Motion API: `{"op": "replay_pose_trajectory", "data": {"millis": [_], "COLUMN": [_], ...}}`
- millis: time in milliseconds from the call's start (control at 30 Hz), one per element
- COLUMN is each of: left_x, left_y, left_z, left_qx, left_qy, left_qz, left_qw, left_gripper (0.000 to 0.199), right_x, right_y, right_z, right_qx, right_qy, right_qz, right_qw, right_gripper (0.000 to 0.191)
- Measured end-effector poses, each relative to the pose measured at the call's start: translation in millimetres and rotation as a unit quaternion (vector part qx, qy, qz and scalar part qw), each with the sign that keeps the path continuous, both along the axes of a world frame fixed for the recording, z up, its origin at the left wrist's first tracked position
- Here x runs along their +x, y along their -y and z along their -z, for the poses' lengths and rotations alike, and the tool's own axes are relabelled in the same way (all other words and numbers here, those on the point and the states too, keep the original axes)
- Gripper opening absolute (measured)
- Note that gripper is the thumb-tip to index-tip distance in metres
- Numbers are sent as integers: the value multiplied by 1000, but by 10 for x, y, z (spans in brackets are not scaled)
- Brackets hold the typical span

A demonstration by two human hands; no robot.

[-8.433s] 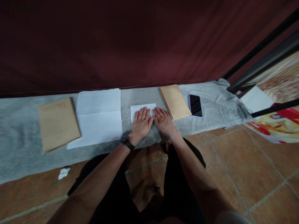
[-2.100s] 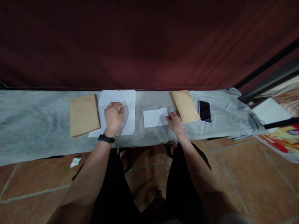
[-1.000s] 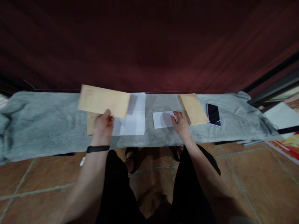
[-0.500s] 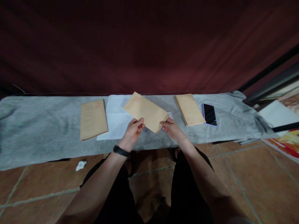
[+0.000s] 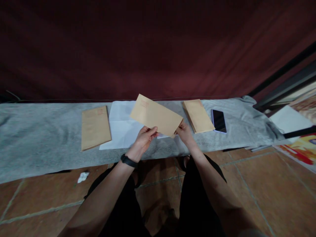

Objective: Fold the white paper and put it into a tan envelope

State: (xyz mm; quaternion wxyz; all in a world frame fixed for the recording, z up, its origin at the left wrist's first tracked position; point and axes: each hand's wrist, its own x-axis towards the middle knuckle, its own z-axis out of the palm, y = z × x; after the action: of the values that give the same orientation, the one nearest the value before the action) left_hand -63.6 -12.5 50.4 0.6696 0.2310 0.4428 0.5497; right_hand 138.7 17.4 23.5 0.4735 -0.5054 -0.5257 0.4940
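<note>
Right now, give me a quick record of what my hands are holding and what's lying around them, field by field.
Held: brown envelope, slanted, red print near its far end
Left hand: pinches the near edge
Right hand: grips the right end, fingers partly hidden
Left side: left envelopes, then large paper
Underneath: small paper, mostly covered
Right side: right envelopes, then phone, screen up
Surface: grey cloth
</note>
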Motion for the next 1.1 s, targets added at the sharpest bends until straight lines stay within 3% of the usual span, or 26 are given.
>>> {"op": "replay_pose_trajectory", "data": {"millis": [167,233,267,333,400,433,467,533,733,933,1100], "left_x": [63,68,63,40,10,-4,-16,-37,-98,-32,32], "left_y": [78,114,132,166,196,207,215,216,138,124,93], "left_z": [36,-19,-65,-179,-283,-319,-339,-336,-212,-211,-181], "left_qx": [32,120,186,325,410,428,433,427,409,411,402], "left_qy": [-125,-265,-351,-516,-630,-667,-694,-723,-725,-717,-726], "left_qz": [69,82,75,52,66,83,103,142,215,218,215], "left_qw": [989,953,914,791,656,604,566,525,510,519,515], "left_gripper": [34,34,32,38,70,86,99,115,121,106,104], "right_x": [74,126,156,217,275,302,326,367,441,448,470], "right_y": [-55,-69,-71,-59,-29,-9,11,48,90,57,22], "right_z": [1,-22,-39,-80,-121,-139,-152,-170,-226,-264,-197], "right_qx": [77,59,45,12,-29,-47,-64,-84,-103,-98,-78], "right_qy": [-14,-38,-52,-82,-100,-101,-98,-93,-70,-31,-14], "right_qz": [83,69,54,12,-50,-80,-108,-146,-144,-132,-91], "right_qw": [994,995,996,997,993,991,987,981,982,986,993], "right_gripper": [14,15,16,19,24,25,25,25,25,27,26]}}
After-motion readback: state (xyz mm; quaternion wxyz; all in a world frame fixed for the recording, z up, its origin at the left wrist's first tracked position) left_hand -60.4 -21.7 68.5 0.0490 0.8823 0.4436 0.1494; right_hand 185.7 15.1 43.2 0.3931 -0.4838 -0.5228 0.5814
